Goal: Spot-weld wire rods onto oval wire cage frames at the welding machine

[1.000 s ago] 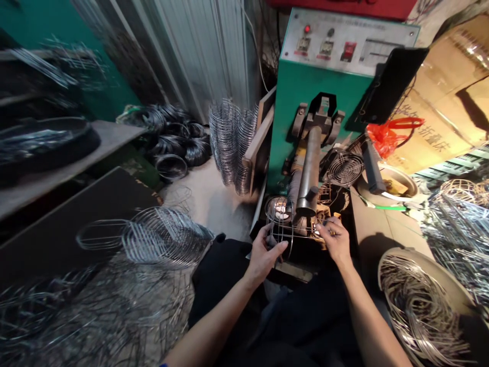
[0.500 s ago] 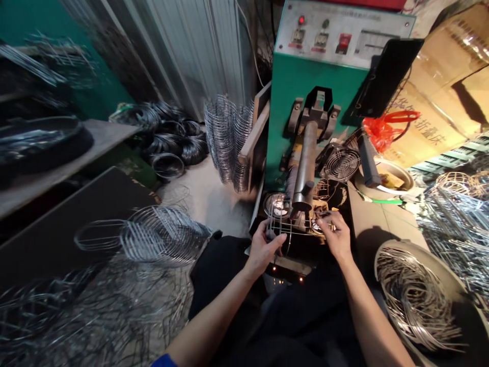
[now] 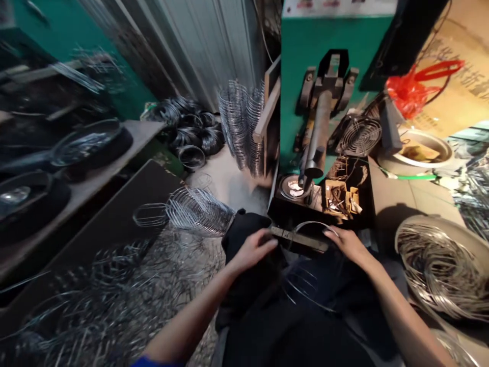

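In the head view my right hand (image 3: 349,245) pinches the rim of a bent wire frame (image 3: 315,223) between thumb and fingers. The frame hangs low over my dark-clothed lap, its lower wires (image 3: 305,288) faint and smeared against the cloth. My left hand (image 3: 255,250) is over my left knee, thumb and fingers apart, with no wire visible between them. A wooden bar (image 3: 300,238) lies between the hands. Ahead of them the round metal arm (image 3: 320,137) of a green machine (image 3: 298,46) points toward me.
Nested wire frames (image 3: 198,211) lie left of my knee, and wire stacks (image 3: 240,127) stand behind. A tub of cut wire (image 3: 439,265) is at right. Small yellow boxes (image 3: 338,198) and a round dish (image 3: 292,187) sit under the machine arm. Wire scraps cover the floor at left.
The wire frame has come away from beneath the machine arm, down toward my lap. My left hand has moved off its wires. The view has tilted downward and left.
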Demonstrator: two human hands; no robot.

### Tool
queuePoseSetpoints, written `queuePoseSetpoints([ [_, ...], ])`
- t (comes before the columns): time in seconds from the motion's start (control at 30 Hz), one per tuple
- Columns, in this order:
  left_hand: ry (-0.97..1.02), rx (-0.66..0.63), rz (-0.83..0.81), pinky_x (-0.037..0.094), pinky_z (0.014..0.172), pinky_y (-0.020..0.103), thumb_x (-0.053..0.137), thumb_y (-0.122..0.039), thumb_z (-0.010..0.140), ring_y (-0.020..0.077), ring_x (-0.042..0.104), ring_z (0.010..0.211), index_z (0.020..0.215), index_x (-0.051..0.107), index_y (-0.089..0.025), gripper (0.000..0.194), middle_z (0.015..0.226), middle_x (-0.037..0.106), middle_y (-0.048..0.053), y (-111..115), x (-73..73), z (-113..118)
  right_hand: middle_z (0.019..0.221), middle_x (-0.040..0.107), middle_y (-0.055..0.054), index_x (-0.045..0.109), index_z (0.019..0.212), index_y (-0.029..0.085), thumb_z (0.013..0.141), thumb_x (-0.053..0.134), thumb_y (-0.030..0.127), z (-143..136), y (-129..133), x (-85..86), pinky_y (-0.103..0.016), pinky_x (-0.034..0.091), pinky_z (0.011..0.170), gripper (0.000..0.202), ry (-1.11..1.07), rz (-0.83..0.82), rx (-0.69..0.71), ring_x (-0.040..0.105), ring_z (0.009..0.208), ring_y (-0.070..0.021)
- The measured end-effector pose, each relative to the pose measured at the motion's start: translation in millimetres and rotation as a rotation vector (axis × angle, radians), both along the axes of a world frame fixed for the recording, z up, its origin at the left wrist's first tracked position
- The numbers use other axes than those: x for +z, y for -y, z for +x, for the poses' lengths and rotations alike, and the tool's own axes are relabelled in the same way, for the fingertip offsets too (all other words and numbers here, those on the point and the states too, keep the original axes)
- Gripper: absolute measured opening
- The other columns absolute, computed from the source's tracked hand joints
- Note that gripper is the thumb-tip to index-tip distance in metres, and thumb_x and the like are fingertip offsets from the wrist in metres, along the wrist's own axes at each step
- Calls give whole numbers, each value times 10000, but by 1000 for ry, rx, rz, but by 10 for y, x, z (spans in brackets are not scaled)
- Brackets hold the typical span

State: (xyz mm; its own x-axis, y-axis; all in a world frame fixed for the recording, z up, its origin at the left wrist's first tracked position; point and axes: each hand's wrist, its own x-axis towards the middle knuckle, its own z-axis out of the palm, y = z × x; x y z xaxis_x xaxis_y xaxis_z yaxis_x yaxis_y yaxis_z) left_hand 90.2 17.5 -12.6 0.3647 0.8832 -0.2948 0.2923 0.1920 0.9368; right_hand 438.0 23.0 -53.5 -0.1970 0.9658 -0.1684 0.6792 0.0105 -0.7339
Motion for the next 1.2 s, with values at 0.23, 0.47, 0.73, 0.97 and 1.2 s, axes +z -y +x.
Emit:
queuePoseSetpoints([
  [0.23, -379, -104, 545, 540, 908, 349, 556, -172, 919, 221, 700, 948, 1150, 710, -155, 278, 1047, 739, 112, -645, -337, 666, 1088, 732, -99, 546, 1389, 250, 1027, 385, 429, -558, -120, 48, -364, 548, 829, 435, 297, 101, -21, 710, 940, -276],
  [0.47, -490, -98, 665, 544, 854, 323, 528, -223, 960, 204, 694, 891, 1240, 665, -166, 317, 1031, 729, 121, -570, -365, 615, 1132, 727, -99, 587, 1370, 225, 1027, 421, 370, -480, -22, 43, -330, 552, 872, 408, 298, 222, -106, 708, 981, -253],
  [0.73, -563, -125, 768, 511, 794, 289, 497, -223, 972, 195, 693, 828, 1104, 705, -159, 255, 907, 742, 104, -897, -38, 646, 1021, 749, -105, 681, 1207, 197, 1032, 456, 342, -508, -415, 411, -306, 531, 794, 320, 395, 297, -39, 719, 889, -245],
  [0.97, -599, -137, 823, 456, 698, 269, 458, -227, 983, 191, 671, 750, 1005, 705, -158, 258, 829, 729, 92, -1041, 263, 626, 958, 752, -96, 713, 1132, 195, 1020, 470, 305, -516, -626, 785, -284, 493, 727, 290, 416, 353, 17, 714, 840, -247],
  [1.2, -653, -134, 831, 422, 657, 281, 452, -230, 976, 202, 658, 707, 974, 704, -171, 259, 799, 728, 93, -1091, 455, 617, 909, 744, -93, 722, 1077, 171, 1002, 482, 271, -490, -757, 886, -273, 476, 716, 270, 358, 381, 75, 697, 802, -221],
])
